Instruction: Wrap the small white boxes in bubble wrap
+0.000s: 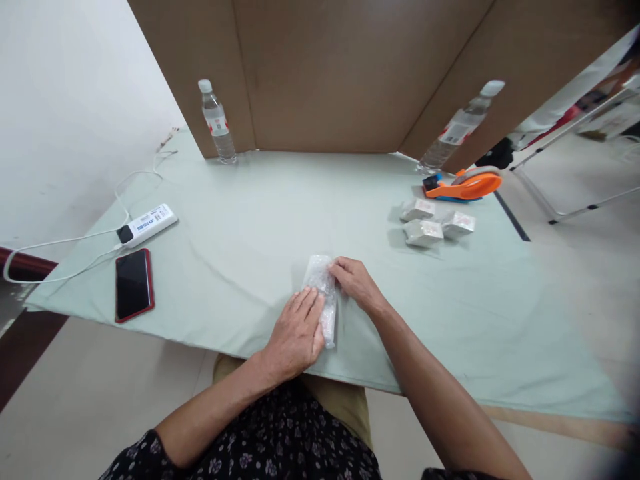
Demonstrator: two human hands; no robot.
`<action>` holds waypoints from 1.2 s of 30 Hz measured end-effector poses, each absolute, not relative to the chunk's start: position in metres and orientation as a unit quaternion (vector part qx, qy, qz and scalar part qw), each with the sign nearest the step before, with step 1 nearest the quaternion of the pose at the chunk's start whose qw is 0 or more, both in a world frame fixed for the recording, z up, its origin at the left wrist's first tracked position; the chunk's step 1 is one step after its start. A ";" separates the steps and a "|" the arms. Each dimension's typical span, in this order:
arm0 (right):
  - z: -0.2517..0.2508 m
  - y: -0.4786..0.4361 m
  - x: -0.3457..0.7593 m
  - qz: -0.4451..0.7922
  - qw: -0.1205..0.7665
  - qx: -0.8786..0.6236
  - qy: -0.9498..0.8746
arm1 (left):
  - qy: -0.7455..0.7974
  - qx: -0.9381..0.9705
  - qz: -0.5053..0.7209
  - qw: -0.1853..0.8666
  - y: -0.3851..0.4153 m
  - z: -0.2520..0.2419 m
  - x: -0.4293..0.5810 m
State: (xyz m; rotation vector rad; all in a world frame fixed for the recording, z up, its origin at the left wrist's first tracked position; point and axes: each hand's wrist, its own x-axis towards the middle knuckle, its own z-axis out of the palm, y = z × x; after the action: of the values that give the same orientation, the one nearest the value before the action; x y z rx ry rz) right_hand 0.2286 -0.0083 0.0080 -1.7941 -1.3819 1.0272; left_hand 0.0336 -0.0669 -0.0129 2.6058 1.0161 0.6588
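A strip of clear bubble wrap (327, 320) lies near the table's front edge, folded around or over something pale that I cannot make out. My left hand (297, 327) rests flat across its left side, fingers stretched out and pressing down on the plastic. At the upper right edge of the strip, my right hand (354, 279) pinches the bubble wrap between thumb and fingers. Farther right stand three small white boxes in clear wrapping, one of them a wrapped box (424, 233) nearest the front.
An orange tape dispenser (465, 185) sits beyond the boxes. Water bottles stand at the back left (219, 127) and lean at the back right, before a cardboard screen (325, 80). On the left are a white power strip (150, 225) with cables and a red-edged phone (134, 285).
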 end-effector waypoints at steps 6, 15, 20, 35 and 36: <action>0.011 -0.007 0.225 0.452 0.318 -0.664 -0.504 | 0.344 0.901 0.227 0.134 -0.066 -0.013 0.034; 0.016 -0.024 0.238 0.438 0.365 -0.680 -0.461 | 0.339 0.885 0.277 0.156 -0.070 -0.018 0.030; 0.015 -0.053 0.239 0.349 0.332 -0.638 -0.601 | 0.348 0.872 0.295 0.179 -0.072 -0.025 0.029; 0.000 -0.052 0.231 0.279 0.320 -0.645 -0.636 | 0.313 0.907 0.232 0.157 -0.061 -0.012 0.030; 0.000 -0.050 0.232 0.273 0.327 -0.665 -0.614 | 0.316 0.907 0.226 0.160 -0.061 -0.011 0.030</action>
State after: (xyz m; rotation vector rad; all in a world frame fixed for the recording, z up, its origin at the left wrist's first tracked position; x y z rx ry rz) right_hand 0.2325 -0.0498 0.0001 -1.7411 -1.6094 0.7139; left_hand 0.0300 -0.0610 -0.0110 2.5929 0.9041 0.6466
